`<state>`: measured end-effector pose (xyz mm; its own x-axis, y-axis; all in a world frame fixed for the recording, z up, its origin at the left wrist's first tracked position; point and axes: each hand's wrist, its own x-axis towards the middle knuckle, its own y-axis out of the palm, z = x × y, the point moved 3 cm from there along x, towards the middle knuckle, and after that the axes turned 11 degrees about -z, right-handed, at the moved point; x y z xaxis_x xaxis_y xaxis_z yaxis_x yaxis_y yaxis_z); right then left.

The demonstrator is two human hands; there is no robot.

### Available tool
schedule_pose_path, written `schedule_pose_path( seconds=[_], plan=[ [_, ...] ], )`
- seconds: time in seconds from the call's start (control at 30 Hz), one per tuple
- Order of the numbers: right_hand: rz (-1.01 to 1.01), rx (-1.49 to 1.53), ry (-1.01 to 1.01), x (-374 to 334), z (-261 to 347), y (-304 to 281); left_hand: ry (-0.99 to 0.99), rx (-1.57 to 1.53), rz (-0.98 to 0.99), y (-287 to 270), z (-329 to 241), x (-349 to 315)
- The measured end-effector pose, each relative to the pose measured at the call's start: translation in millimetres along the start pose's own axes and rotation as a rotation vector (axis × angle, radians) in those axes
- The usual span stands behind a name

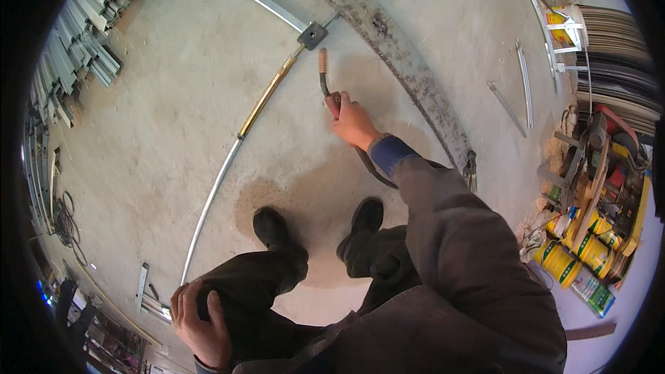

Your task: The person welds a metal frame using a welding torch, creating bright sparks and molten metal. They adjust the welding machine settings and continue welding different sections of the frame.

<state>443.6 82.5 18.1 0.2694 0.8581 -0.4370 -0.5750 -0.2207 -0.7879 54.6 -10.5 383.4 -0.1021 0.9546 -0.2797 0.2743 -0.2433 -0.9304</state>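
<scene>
The steel rod's brass-coloured sleeve (267,95) already lies on the floor (166,138) with its upper end at the dark block (312,35), though whether they are joined cannot be told; no arc shows, so welding probably remains. The right hand (354,125) has its fingers closed round the welding torch (325,86), near the block. The left hand (199,325) rests, fingers loosely spread, over the left knee (239,287), holding no tool.

We see a moderately bright floor (173,90), soft shadows pooling around the boots (271,227) and pale glints along the rails (97,10). The right hand (353,122) looks fairly crisp to us, while edges bend toward the black rim and the lower-left corner turns dim.
</scene>
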Motion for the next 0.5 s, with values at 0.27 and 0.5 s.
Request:
schedule_pose_path(
  seconds=[0.27, 0.5],
  plan=[
    [-0.219, 0.429, -0.177, -4.2, -43.7, -136.7, 0.118, -0.047, -0.08, 29.7, -34.9, 45.1],
    [0.048, 0.845, 0.307, -10.5, -103.6, -173.5, 0.263, -0.347, 0.193, 71.5, -48.7, 130.9]
  ],
)
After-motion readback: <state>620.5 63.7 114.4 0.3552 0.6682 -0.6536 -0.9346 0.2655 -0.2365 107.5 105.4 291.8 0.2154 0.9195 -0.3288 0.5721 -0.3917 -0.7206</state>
